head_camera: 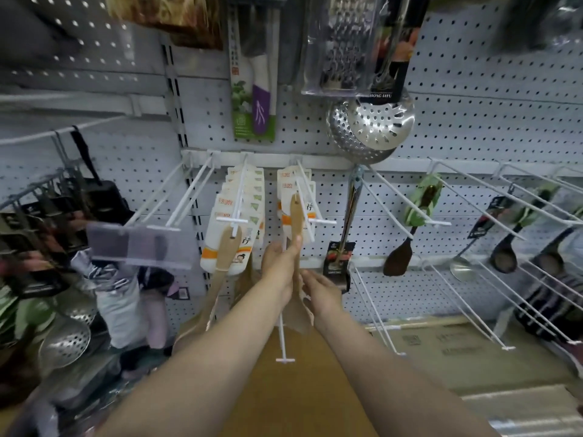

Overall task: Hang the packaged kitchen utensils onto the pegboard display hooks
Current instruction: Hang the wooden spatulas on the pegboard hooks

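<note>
A packaged wooden spatula (pixel 296 216) hangs upright at the white double-wire hook (pixel 307 203) in the middle of the pegboard. My left hand (pixel 279 263) grips its lower handle, thumb pointing up along the wood. My right hand (pixel 320 288) holds the wide blade end (pixel 298 316) from the right, fingers loosely curled on it. Behind it on the same hook hang a few white and orange spatula packs (pixel 288 184). A fuller stack of such packs (pixel 243 212) hangs on the hook to the left.
Empty white hooks (pixel 176 197) jut out at the left with a clear price-tag holder (pixel 138 247). Dark ladles and spoons (pixel 399 257) hang at the right. Above hang a grater (pixel 342 42), perforated skimmers (pixel 375 124) and a knife pack (pixel 255 89). A long hook (pixel 282 339) points toward me below my hands. Cardboard boxes (pixel 441 348) lie beneath.
</note>
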Demonstrator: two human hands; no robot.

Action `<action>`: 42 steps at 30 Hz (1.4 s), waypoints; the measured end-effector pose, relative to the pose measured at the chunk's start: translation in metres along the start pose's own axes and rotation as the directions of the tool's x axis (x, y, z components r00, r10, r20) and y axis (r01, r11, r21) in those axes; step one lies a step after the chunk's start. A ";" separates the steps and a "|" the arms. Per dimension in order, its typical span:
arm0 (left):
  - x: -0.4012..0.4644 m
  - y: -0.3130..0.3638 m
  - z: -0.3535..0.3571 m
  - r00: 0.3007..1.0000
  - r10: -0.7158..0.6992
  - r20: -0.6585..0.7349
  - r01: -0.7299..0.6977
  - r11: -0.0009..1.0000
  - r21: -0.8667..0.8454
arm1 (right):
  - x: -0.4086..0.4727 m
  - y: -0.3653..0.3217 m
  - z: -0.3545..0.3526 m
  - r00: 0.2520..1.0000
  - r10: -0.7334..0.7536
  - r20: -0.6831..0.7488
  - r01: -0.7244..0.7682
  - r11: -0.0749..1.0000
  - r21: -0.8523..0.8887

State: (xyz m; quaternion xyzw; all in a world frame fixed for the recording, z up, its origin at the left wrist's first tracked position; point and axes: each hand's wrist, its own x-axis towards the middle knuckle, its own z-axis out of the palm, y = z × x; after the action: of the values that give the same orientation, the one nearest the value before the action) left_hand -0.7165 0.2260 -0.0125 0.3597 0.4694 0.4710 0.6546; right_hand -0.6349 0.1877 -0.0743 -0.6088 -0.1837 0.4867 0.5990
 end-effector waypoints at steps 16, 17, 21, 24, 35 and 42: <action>-0.200 -0.021 -0.140 0.991 -0.042 -0.128 0.026 0.992 -0.121 | -0.206 0.032 0.016 0.930 0.049 0.365 -0.016 0.996 -0.092; -0.211 -0.018 -0.151 0.987 -0.037 -0.157 0.016 0.991 -0.132 | -0.217 0.036 0.023 0.921 0.057 0.386 -0.020 0.995 -0.100; -0.237 -0.005 -0.205 0.966 -0.030 -0.255 -0.015 0.985 -0.171 | -0.249 0.055 0.061 0.880 0.101 0.463 -0.041 0.990 -0.138; -0.249 0.003 -0.252 0.947 -0.066 -0.315 -0.001 0.979 -0.206 | -0.270 0.074 0.098 0.862 0.130 0.489 -0.045 0.982 -0.181; -0.278 0.055 -0.470 0.852 -0.054 -0.521 -0.109 0.955 -0.277 | -0.363 0.154 0.290 0.795 0.249 0.553 -0.098 0.953 -0.288; -0.282 0.082 -0.621 0.796 -0.042 -0.604 -0.159 0.948 -0.275 | -0.414 0.212 0.410 0.731 0.296 0.614 -0.126 0.944 -0.304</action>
State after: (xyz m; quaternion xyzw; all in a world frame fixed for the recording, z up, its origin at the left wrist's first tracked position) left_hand -1.3643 -0.0006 -0.0465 0.0977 0.5611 0.6490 0.5044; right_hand -1.2341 0.0344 -0.0341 -0.4861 -0.3675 0.7071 0.3587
